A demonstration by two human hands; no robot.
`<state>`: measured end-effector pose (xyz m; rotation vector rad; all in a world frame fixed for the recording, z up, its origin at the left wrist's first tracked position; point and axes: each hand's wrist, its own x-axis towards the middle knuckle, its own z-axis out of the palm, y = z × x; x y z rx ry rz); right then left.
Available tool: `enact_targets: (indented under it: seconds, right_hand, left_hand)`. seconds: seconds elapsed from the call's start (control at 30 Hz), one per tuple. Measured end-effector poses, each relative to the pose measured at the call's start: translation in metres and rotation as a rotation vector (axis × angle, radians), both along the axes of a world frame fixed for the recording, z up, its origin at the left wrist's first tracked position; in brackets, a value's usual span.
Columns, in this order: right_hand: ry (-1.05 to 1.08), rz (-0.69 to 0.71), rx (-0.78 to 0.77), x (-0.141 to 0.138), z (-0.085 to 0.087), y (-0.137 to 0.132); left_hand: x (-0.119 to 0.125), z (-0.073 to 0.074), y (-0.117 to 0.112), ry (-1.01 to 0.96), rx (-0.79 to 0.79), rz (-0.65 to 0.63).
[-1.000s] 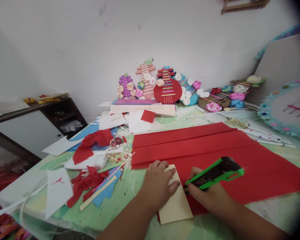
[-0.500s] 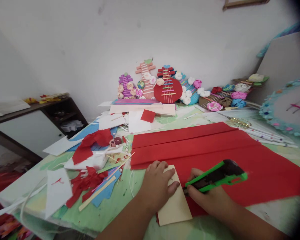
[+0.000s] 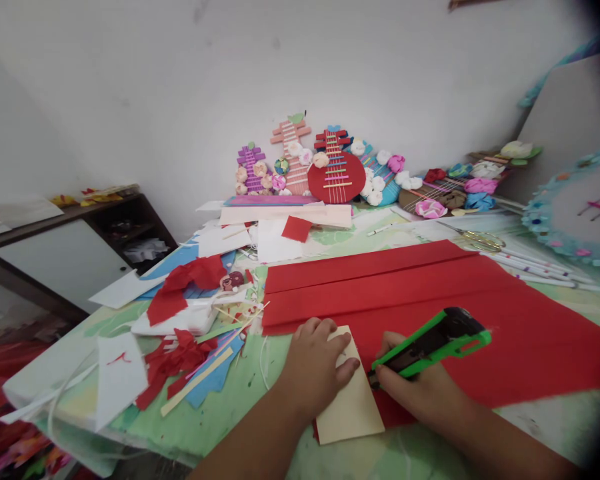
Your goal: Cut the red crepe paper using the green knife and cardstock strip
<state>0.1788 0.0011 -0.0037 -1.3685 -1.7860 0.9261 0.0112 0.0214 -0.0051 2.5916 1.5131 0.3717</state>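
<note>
The blade of the green and black plastic utility knife [image 3: 433,348] cannot be made out: its front end disappears between the right hand [image 3: 415,395] and the right edge of the cream rectangular card [image 3: 353,407]. That hand's fingers [image 3: 386,344] are wrapped tight around the knife's handle, and the rear of the knife sticks up and to the right over the large red paper sheet [image 3: 430,293]. The left hand [image 3: 314,370] lies on the card's upper left part and hides it, with fingers [image 3: 347,367] spread flat and holding nothing. The card rests on the near left corner of the red sheet, which is spread across the green patterned tabletop [image 3: 220,427]; its right end fades into the dark border of the view. Both forearms are cut off at the bottom edge.

A round piece with a blue fringe [image 3: 570,213] is only partly in view at the right. Left of the hands lie torn red paper scraps [image 3: 180,357], with blue and white offcuts too jumbled to sort out. Guitar-shaped paper crafts [image 3: 335,175] lean against the wall at the back.

The only holder in sight is a dark side cabinet [image 3: 55,257] at the left; its open compartment contains something pale and crumpled [image 3: 140,250], too blurred to name.
</note>
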Motion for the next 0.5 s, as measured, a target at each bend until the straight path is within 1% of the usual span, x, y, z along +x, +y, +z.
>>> enact_targets:
  seconds: [0.2, 0.3, 0.4, 0.5]
  right_hand:
    - [-0.037, -0.03, 0.01, -0.0017, -0.0014, 0.0006]
    - [-0.044, -0.022, 0.01, -0.0012, -0.002, 0.0003]
    - [-0.051, -0.002, -0.008, 0.0, -0.0029, -0.0009]
    - [-0.096, -0.011, -0.042, 0.0004, -0.003, -0.0028]
  left_hand:
    - [-0.0006, -0.0019, 0.0008, -0.001, 0.011, -0.005]
    - [-0.0006, -0.0019, 0.0014, -0.004, 0.013, -0.005]
    - [-0.0005, -0.0011, 0.0015, -0.006, 0.013, 0.001]
    - [-0.0004, -0.0003, 0.0014, -0.004, 0.011, 0.005]
